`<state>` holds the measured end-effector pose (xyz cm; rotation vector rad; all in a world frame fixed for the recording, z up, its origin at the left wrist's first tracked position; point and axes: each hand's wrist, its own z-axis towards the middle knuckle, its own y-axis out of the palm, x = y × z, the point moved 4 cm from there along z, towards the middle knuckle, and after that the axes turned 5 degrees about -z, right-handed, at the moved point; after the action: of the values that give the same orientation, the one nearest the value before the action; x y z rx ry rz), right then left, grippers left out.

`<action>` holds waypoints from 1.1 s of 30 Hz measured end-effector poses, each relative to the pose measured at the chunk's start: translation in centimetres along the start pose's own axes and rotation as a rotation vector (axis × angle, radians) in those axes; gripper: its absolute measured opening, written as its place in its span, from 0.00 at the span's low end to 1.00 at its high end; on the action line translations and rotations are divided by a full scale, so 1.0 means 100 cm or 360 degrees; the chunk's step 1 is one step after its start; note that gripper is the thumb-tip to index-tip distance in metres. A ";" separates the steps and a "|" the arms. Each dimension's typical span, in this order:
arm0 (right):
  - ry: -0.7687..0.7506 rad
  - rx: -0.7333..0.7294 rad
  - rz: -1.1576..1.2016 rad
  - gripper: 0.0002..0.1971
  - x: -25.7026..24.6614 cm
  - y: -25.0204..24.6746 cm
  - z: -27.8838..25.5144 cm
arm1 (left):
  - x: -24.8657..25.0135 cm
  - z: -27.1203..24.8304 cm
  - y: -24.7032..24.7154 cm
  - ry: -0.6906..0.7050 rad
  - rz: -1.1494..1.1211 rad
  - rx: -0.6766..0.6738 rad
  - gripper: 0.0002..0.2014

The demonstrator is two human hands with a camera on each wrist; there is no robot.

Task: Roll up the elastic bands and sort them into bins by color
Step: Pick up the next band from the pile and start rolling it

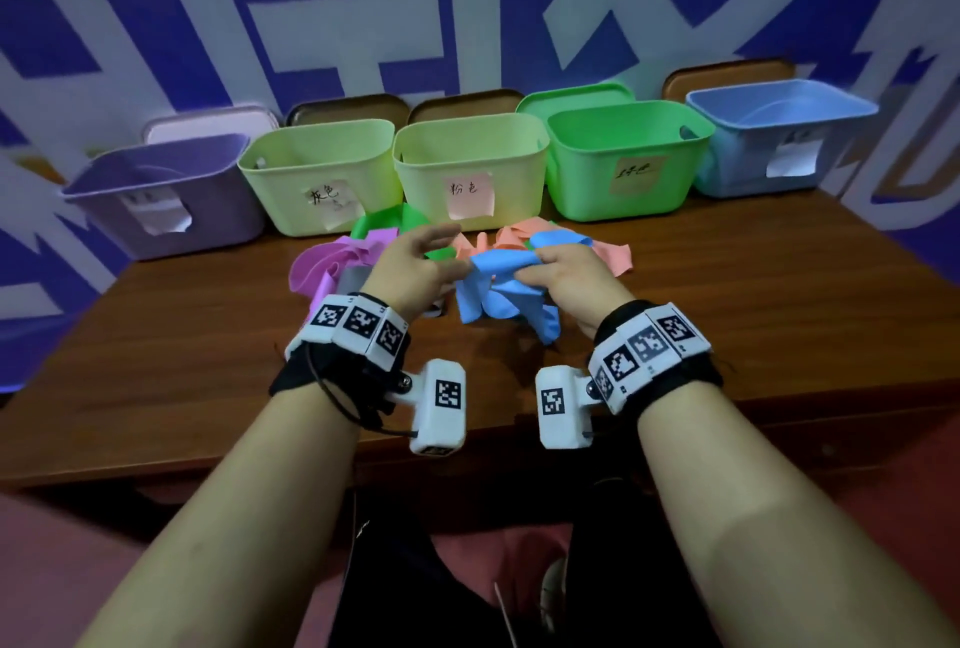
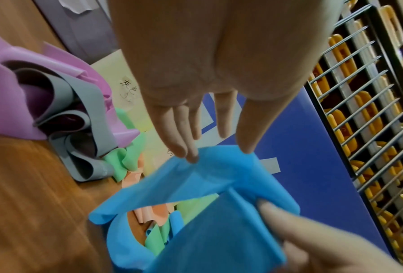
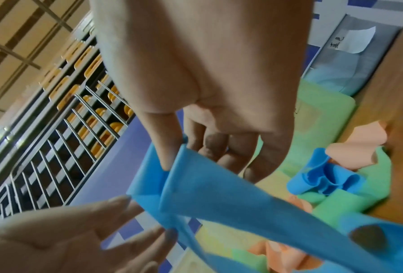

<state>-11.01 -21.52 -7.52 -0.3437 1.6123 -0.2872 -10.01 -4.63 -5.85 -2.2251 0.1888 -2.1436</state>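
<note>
Currently both hands are up over the brown worktop [image 1: 727,284], working one blue band [image 1: 498,284]. Right hand [image 1: 571,278] pinches the band's top edge between thumb and curled fingers [image 3: 170,153]. Left hand [image 1: 410,268] has its fingers [image 2: 181,136] straight and spread, tips just touching the band's edge, not gripping it. The band hangs crumpled between the two hands, its lower folds down at the worktop.

Loose pile sits behind the hands: pink-purple bands [image 1: 332,263] on the left with a grey band [image 2: 79,103] tangled in, green bands [image 1: 400,226] in the middle, orange bands [image 1: 519,237] and another blue band [image 3: 324,181] on the right.

Row of bins along the back edge, left to right: purple bin [image 1: 171,190], two yellow-green bins [image 1: 322,164] [image 1: 467,154], green bin [image 1: 623,154], blue bin [image 1: 779,128]. Each carries a paper label on its front; the writing is mostly too blurred to read.
</note>
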 end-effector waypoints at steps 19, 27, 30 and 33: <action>-0.0164 0.0070 0.0567 0.10 -0.080 -0.005 -0.047 | 0.057 -0.051 -0.005 0.0224 -0.0360 0.0160 0.10; -0.0500 0.0198 0.0459 0.16 -0.090 -0.008 -0.051 | 0.059 -0.050 -0.005 0.0092 -0.0579 0.0170 0.04; -0.0489 0.0319 0.0460 0.10 -0.091 -0.010 -0.048 | 0.065 -0.054 -0.003 0.0181 -0.0615 0.0073 0.05; -0.0449 0.0365 0.0428 0.07 -0.090 -0.011 -0.042 | 0.066 -0.053 -0.002 0.0273 -0.0398 -0.0005 0.12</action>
<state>-14.66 -19.12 1.44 0.0106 1.3133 -0.2044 -15.09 -4.99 0.97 -2.1671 -0.0863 -2.4624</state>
